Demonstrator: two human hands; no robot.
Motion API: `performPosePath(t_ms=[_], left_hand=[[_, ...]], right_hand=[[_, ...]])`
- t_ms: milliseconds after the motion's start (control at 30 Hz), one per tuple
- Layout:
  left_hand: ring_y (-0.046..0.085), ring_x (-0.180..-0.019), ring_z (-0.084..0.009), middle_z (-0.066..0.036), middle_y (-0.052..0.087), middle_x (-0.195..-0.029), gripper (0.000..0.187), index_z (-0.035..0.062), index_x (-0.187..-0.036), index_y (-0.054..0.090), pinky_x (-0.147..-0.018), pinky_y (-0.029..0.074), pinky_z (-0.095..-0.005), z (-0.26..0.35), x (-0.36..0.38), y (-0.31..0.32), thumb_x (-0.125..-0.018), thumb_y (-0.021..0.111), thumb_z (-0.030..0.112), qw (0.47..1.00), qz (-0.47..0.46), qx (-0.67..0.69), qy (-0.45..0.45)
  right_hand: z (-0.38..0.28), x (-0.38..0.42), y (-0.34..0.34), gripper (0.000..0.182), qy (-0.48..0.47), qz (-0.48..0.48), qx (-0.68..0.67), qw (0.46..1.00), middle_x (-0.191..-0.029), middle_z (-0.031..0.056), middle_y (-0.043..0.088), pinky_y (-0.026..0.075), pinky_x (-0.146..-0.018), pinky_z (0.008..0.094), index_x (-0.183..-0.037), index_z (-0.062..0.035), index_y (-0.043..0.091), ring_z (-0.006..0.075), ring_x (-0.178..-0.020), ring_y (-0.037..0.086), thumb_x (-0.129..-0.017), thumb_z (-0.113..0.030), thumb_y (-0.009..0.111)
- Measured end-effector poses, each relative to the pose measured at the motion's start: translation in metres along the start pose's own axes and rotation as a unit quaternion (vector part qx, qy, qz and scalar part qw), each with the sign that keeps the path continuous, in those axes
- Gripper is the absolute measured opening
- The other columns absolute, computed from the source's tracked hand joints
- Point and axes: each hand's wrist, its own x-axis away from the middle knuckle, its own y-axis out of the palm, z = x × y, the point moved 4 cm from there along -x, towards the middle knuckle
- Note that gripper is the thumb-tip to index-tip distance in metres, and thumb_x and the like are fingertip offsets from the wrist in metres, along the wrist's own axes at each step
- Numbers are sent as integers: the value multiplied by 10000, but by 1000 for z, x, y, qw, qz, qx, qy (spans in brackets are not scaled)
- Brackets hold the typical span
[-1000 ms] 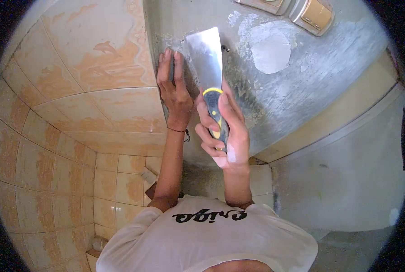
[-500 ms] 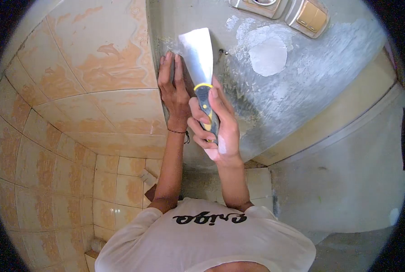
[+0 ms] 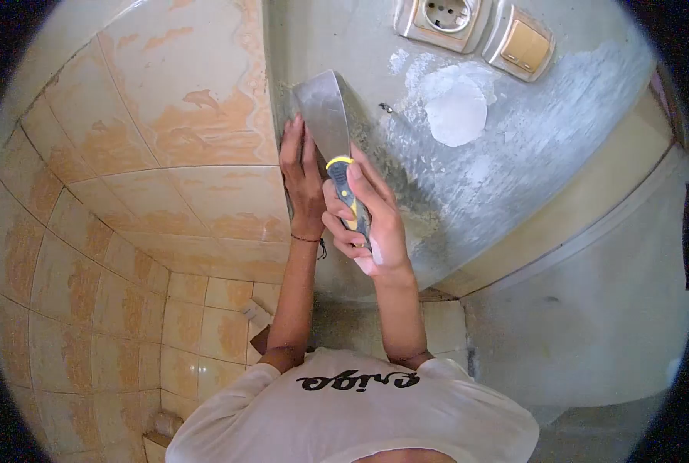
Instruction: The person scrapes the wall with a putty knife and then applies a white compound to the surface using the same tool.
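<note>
Behind the fingers of the left hand (image 3: 304, 189) and right hand (image 3: 369, 220), a grey plastered wall (image 3: 352, 38), matt and mottled, streaked whitish to the right. Close along the outer side of the left fingers, the edge of a tiled wall (image 3: 182, 131), glossy cream with wavy peach bands and a small dolphin figure (image 3: 202, 99). Well below the fingers, more tiles (image 3: 225, 339) in the same colours.

Right hand: fingers wrapped round the dark grey and yellow handle of a putty knife (image 3: 335, 149), white smear (image 3: 376, 255) at the heel of the palm. Above those fingers, its flat, dull metal blade (image 3: 323, 112), flaring to a broad end, tilted left, just beside the left fingertips. Contact between blade and wall: cannot tell. Left hand: fingers nearly straight and close together, near the tile edge, thin dark bracelet (image 3: 306, 238) at the wrist; cannot tell about anything beneath the palm.

Up and right of the right fingers, a smooth, roundish white patch (image 3: 458, 108) with ragged edges, and nearer, a small dark mark (image 3: 387, 108). Farther up from those fingers, past the patch, a beige socket (image 3: 446, 15) with a round recess and a beige switch (image 3: 523, 48), rounded at the corners.
</note>
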Motion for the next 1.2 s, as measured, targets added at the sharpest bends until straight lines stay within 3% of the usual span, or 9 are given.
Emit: performPosePath(t_ms=[100, 167, 367, 500, 567, 700, 767, 967, 1200], left_hand=[[412, -1366, -382, -181, 428, -1452, 440, -14, -1320, 484, -1137, 373, -476, 4, 10, -3, -911, 620, 73, 999, -8, 19, -32], [410, -1368, -384, -184, 427, -1447, 433, -20, -1320, 486, -1135, 372, -475, -15, 28, 7, -913, 613, 57, 957, 30, 253, -137], [414, -1363, -398, -188, 417, -1440, 433, -15, -1328, 474, -1132, 362, -479, -11, 26, 3, -930, 609, 91, 992, -28, 67, -103], [422, -1357, -405, -192, 416, -1444, 445, -21, -1335, 461, -1131, 363, -480, -10, 28, 5, -933, 607, 99, 982, 6, 154, -110], [416, -1365, -400, -196, 408, -1457, 442, -28, -1340, 455, -1134, 358, -480, -18, 46, 12, -942, 597, 103, 907, 11, 354, -227], [399, -1378, -394, -200, 395, -1464, 458, -25, -1353, 448, -1137, 346, -482, -13, 32, 4, -950, 596, 132, 945, 7, 281, -166], [384, -1388, -394, -205, 388, -1470, 472, -27, -1363, 442, -1140, 337, -483, -20, 51, 16, -955, 596, 155, 868, 29, 416, -270], [383, -1389, -392, -209, 378, -1490, 484, -27, -1393, 414, -1148, 325, -478, -10, 30, 6, -982, 560, 184, 945, 23, 291, -146], [380, -1396, -381, -212, 387, -1488, 452, -25, -1399, 404, -1152, 317, -463, -20, 32, 9, -1001, 511, 163, 927, 45, 340, -151]], right_hand=[[11, 1, 0, 508, 6, 7, 2, 1000, -694, -3, 370, 211, -310, 159, -1559, -197, 278, 37, -417, 285, -1077, -314, 388], [15, -1, 2, 502, 13, 11, -8, 1000, -695, -1, 371, 212, -309, 159, -1557, -194, 283, 38, -415, 287, -1079, -307, 384], [10, 1, 5, 491, 6, 23, 13, 1000, -693, -2, 369, 213, -307, 159, -1549, -187, 304, 35, -414, 295, -1079, -305, 389], [12, -4, 6, 499, -8, 39, 45, 998, -704, 3, 386, 211, -312, 164, -1550, -175, 306, 34, -418, 307, -1076, -297, 404], [15, -3, 6, 507, -8, 43, 56, 997, -709, 5, 394, 212, -315, 166, -1553, -168, 300, 35, -419, 313, -1075, -295, 411], [17, 1, 9, 520, -38, 55, 81, 994, -713, 10, 406, 215, -323, 167, -1553, -150, 300, 39, -419, 321, -1070, -292, 429], [19, 2, 9, 521, -45, 57, 91, 993, -714, 11, 405, 215, -324, 168, -1551, -145, 305, 40, -418, 319, -1068, -291, 434], [18, 1, 8, 520, -27, 68, 62, 995, -713, 9, 400, 206, -325, 171, -1552, -152, 309, 41, -417, 314, -1068, -294, 436], [19, 1, 7, 527, -26, 50, 38, 998, -709, 6, 387, 203, -321, 167, -1555, -159, 301, 40, -422, 310, -1068, -311, 434]])
